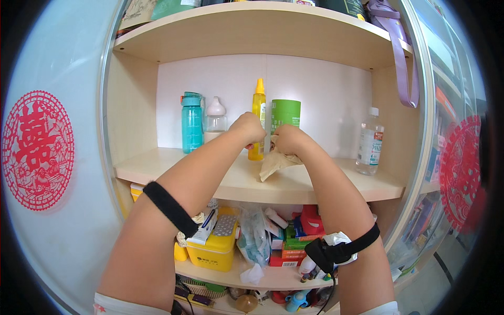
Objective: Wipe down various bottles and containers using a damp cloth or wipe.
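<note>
My left hand [249, 128] is at the yellow plastic bottle [258, 102] with a pointed cap, which stands upright on the middle shelf; its fingers are mostly hidden behind the hand. My right hand [290, 139] is closed on a crumpled beige cloth [277, 160] just in front of a green cylindrical canister [286, 110]. To the left stand a teal water bottle [191, 124] and a baby bottle [216, 118] with a pale pink cap. A clear bottle [370, 143] with a white cap stands at the right of the shelf.
The middle shelf [244, 185] has side walls and a shelf above. A purple strap [401, 67] hangs at the upper right. Below are a yellow box [212, 254], a plastic bag [254, 236] and stacked cartons. Sliding glass doors [59, 71] flank the cabinet.
</note>
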Action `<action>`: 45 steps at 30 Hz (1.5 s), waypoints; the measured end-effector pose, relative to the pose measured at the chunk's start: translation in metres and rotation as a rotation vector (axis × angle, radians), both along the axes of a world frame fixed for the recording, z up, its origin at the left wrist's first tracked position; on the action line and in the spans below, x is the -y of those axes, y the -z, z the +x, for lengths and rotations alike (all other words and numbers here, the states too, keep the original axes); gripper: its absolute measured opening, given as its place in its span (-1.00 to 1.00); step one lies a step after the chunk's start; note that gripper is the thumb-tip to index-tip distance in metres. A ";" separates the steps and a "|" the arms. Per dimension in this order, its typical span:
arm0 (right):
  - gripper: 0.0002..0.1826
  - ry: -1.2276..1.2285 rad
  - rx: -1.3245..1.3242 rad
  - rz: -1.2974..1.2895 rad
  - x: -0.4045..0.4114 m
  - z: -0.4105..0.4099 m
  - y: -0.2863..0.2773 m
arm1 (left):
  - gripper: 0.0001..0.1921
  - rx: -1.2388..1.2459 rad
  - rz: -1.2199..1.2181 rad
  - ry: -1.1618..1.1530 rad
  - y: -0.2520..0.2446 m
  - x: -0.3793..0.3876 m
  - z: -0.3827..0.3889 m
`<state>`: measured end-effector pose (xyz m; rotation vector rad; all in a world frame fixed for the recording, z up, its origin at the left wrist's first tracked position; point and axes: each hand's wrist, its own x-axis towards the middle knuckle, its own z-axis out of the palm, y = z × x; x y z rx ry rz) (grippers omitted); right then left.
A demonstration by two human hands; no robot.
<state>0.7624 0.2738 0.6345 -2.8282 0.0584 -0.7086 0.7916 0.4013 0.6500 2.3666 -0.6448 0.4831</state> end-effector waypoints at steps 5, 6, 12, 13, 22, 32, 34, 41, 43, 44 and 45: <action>-0.73 0.061 -0.207 -0.148 -0.001 0.015 -0.005 | -0.73 -0.147 0.027 -0.054 0.001 0.015 0.029; -0.74 0.067 -0.205 -0.175 0.004 0.020 -0.004 | -0.73 -0.148 0.020 -0.029 0.003 0.020 0.035; -0.72 -0.002 -0.190 -0.194 0.018 0.039 0.007 | -0.72 -0.176 0.043 0.032 0.009 0.036 0.061; -0.71 -0.007 -0.199 -0.172 0.017 0.039 0.008 | -0.71 -0.185 0.064 0.060 0.010 0.037 0.069; -0.67 -0.072 -0.093 0.028 0.017 0.025 0.010 | -0.71 -0.202 0.279 0.091 0.023 0.025 0.098; -0.68 -0.077 -0.085 0.133 0.005 0.012 0.002 | -0.57 0.311 -0.026 -0.252 -0.004 -0.064 0.077; -0.68 -0.068 -0.056 0.177 0.003 0.010 0.002 | -0.41 0.317 -0.143 -0.384 0.000 -0.078 0.073; -0.69 -0.065 -0.007 0.133 0.003 0.018 0.006 | -0.21 0.140 0.028 -0.354 0.015 -0.084 0.097; -0.69 -0.066 -0.010 0.140 0.003 0.020 0.005 | -0.19 0.131 0.038 -0.357 0.015 -0.085 0.096; -0.69 -0.060 -0.011 0.141 0.004 0.019 0.005 | -0.19 0.131 0.039 -0.351 0.013 -0.084 0.095; -0.69 -0.060 -0.011 0.157 0.003 0.017 0.004 | -0.21 0.098 0.103 -0.335 0.009 -0.084 0.091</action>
